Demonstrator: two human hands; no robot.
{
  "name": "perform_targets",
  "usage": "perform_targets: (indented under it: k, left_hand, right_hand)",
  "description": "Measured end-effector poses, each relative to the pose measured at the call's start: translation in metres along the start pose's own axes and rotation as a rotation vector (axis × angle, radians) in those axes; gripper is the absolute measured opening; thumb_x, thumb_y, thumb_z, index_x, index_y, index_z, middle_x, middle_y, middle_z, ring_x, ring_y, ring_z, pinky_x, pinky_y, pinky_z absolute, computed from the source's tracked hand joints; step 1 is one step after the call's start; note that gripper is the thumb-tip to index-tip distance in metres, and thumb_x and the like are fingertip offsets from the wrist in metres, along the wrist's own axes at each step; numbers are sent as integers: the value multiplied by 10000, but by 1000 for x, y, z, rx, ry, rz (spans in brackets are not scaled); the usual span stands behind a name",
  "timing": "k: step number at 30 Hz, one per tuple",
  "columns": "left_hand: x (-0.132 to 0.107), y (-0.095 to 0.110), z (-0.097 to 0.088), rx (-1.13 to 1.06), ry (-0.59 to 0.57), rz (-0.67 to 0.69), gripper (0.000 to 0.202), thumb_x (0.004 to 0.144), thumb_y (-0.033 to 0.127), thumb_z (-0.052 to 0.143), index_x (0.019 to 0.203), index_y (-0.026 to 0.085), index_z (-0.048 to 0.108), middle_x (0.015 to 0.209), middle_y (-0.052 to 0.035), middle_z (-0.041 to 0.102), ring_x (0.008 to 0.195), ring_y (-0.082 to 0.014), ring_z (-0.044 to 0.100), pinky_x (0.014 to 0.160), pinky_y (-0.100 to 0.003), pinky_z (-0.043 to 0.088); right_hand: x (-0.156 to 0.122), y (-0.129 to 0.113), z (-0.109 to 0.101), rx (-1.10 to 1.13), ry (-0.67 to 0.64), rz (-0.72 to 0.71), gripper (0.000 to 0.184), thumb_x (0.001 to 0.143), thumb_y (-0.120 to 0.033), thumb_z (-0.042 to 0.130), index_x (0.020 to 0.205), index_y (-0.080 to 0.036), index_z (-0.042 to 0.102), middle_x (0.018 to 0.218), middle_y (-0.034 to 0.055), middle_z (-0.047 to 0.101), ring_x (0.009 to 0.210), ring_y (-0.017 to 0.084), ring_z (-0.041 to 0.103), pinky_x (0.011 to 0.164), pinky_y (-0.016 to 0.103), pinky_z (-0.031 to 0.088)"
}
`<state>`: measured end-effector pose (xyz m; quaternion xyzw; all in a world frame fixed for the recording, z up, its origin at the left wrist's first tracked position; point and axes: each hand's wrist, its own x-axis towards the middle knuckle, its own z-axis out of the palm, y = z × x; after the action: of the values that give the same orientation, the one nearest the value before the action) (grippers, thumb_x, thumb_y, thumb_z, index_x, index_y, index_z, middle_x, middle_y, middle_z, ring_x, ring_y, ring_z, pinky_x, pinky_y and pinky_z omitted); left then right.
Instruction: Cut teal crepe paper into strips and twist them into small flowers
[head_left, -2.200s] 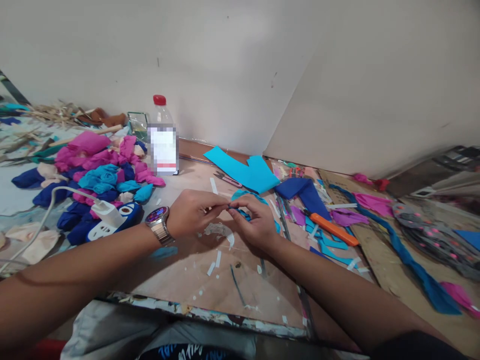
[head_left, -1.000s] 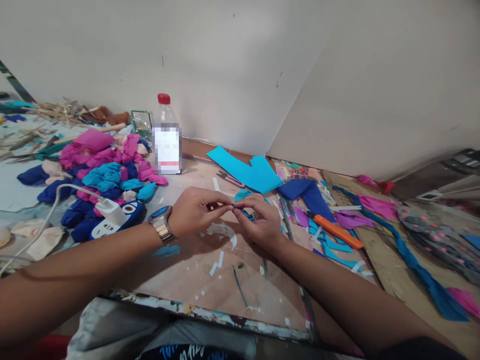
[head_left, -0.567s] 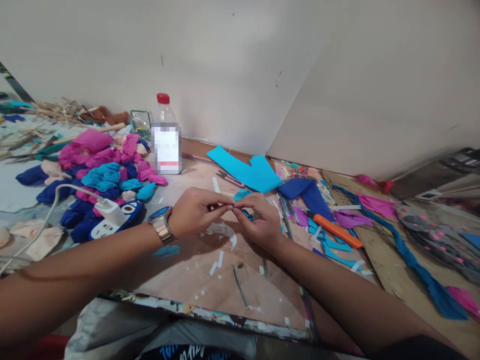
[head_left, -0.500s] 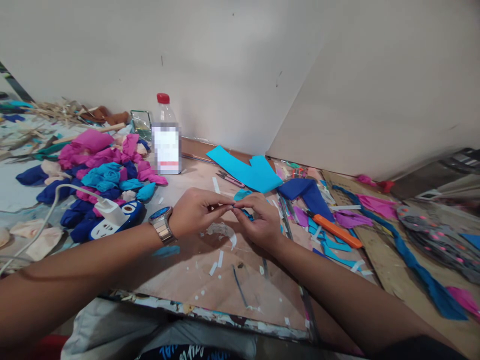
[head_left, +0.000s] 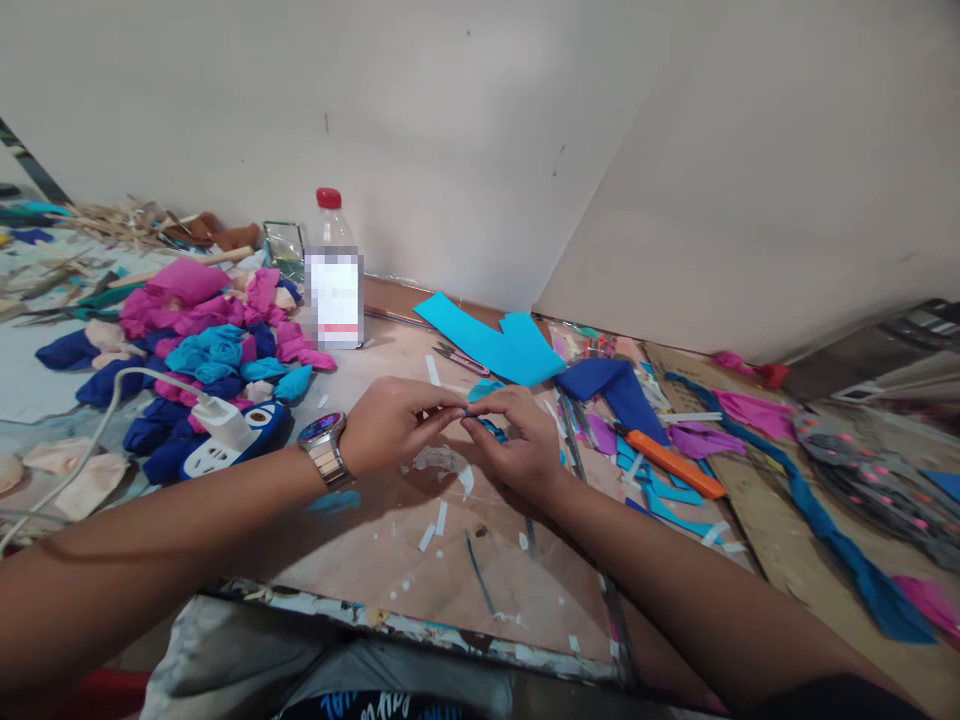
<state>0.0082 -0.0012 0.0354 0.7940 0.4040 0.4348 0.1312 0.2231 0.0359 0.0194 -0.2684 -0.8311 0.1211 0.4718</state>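
Note:
My left hand, with a metal wristwatch on its wrist, and my right hand meet over the middle of the work board. Both are closed in a pinch on a small piece of blue fabric, of which only a dark blue and turquoise bit shows between the fingers. A turquoise scrap lies just behind the fingertips. A dried patch of glue sits on the board right under my hands.
A heap of pink, blue and turquoise fabric pieces lies at the left beside a white plug in a power strip. A red-capped bottle stands at the back. Turquoise sheet, small snips, orange knife and scraps lie right.
Both hands stay together on the blue fabric piece; only the fingers shift slightly. The camera view has drifted a little.

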Motion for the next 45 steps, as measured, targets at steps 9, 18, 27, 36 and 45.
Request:
perform_targets:
  k: [9, 18, 27, 36, 45]
  left_hand:
    - [0, 0, 1, 62, 22, 44, 214, 1026, 311, 615, 1031, 200, 798, 945, -29, 834, 716, -132, 739, 636, -235, 517]
    - [0, -3, 2, 71, 9, 70, 203, 1033, 281, 606, 1023, 199, 792, 967, -17, 834, 795, -144, 760, 681, -241, 514]
    - [-1, 0, 2, -1, -40, 20, 219, 1026, 218, 585, 1097, 208, 792, 1048, -33, 834, 852, -149, 769, 725, -243, 535]
    - [-1, 0, 4, -20, -112, -83, 251, 1026, 233, 559, 1112, 208, 794, 1117, -42, 827, 890, -172, 775, 767, -270, 545]
    - [0, 3, 4, 40, -127, -91, 261, 1025, 231, 541, 1085, 212, 794, 1060, -48, 832, 864, -187, 768, 752, -285, 532]
  right_hand:
    - [0, 1, 0, -36, 5, 4, 53, 929, -296, 774, 929, -269, 729, 894, 43, 797, 864, 245, 723, 821, 429, 523]
    - [-1, 1, 0, -25, 14, -4, 74, 932, -288, 776, 916, -247, 716, 885, 45, 785, 866, 236, 713, 816, 416, 516]
    - [0, 3, 0, -36, 21, -1, 111, 919, -294, 796, 894, -245, 700, 866, 34, 773, 853, 231, 712, 802, 402, 510]
    - [0, 4, 1, -26, 23, -51, 135, 912, -285, 807, 859, -249, 689, 826, 18, 769, 803, 216, 708, 777, 397, 504]
    - [1, 3, 0, -60, 13, -53, 141, 896, -290, 826, 886, -254, 691, 850, 21, 765, 849, 231, 688, 794, 404, 503]
